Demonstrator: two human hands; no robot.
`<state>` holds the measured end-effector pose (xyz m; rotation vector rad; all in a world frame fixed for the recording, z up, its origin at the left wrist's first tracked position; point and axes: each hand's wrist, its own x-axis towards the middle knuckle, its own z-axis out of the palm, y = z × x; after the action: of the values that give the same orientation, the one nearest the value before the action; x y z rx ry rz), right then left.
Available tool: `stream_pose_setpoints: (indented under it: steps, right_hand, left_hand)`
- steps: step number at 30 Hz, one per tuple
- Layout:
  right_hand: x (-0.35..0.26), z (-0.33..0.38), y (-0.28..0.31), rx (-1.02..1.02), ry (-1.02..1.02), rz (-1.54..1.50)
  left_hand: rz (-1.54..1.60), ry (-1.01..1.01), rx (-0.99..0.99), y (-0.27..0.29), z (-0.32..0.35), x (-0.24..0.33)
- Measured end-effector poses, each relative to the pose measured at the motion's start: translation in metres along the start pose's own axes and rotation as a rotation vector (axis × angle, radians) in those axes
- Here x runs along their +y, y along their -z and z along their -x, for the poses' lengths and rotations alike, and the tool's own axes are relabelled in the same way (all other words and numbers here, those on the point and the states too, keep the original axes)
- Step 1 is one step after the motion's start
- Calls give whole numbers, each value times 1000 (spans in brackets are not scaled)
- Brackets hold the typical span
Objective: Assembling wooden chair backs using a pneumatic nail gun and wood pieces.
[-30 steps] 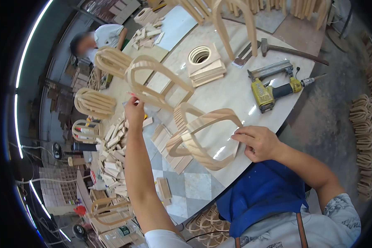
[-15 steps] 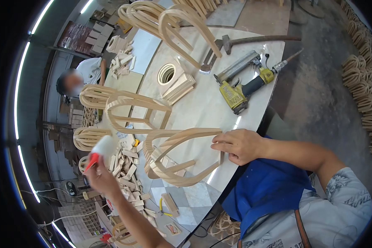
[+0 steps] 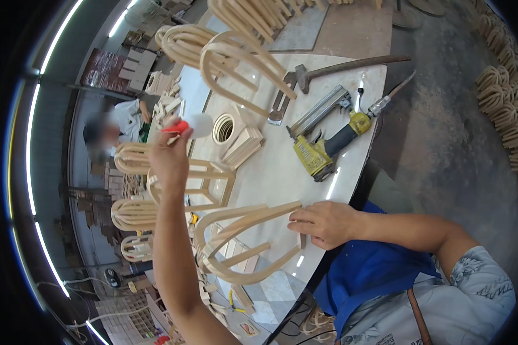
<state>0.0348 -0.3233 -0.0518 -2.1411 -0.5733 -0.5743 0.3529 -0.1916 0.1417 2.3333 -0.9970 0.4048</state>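
My left hand (image 3: 171,150), raised above the far side of the table, is closed around the red top of a whitish squeeze bottle (image 3: 201,125). The bottle lies sideways in the air near a stack of square wooden plates with round holes (image 3: 243,146). My right hand (image 3: 325,224) is closed on the near end of a bent-wood frame (image 3: 272,213), with its fingers over the short crosspiece. This frame rests on the table on its side, its curved end pointing away from me. A second bent-wood frame (image 3: 230,192) stands beyond it, partly behind my left forearm.
A yellow nail gun (image 3: 313,158) with its hose lies right of the plates. Behind it are a hammer (image 3: 303,79) and a flat metal tool (image 3: 277,109). More bent frames (image 3: 236,50) stand at the back. A co-worker (image 3: 126,118) is beyond the table.
My left hand has swung the bottle away from above the loose wood blocks, upward and rightward in view, close to the plate stack. My right hand stays at the frame's end.
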Motion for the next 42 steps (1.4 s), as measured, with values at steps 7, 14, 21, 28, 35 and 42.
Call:
stream_pose_setpoints:
  steps: [7, 14, 21, 28, 35, 42]
  right_hand:
    - [6, 1, 3, -26, -11, -23]
    - [8, 0, 1, -28, 2, -17]
    - [5, -1, 0, -36, -1, 17]
    - [4, -3, 2, -54, -3, 37]
    - [1, -6, -1, -48, -2, -4]
    - [9, -4, -3, -50, 58, 17]
  left_hand:
    - [56, 47, -135, -57, 11, -19]
    - [133, 6, -156, -54, 18, -21]
    - [8, 129, -234, -58, 9, -12]
    - [78, 285, -318, -74, -15, -33]
    - [242, 297, -253, -79, 8, -81]
    - [487, 557, -383, -10, 60, -31]
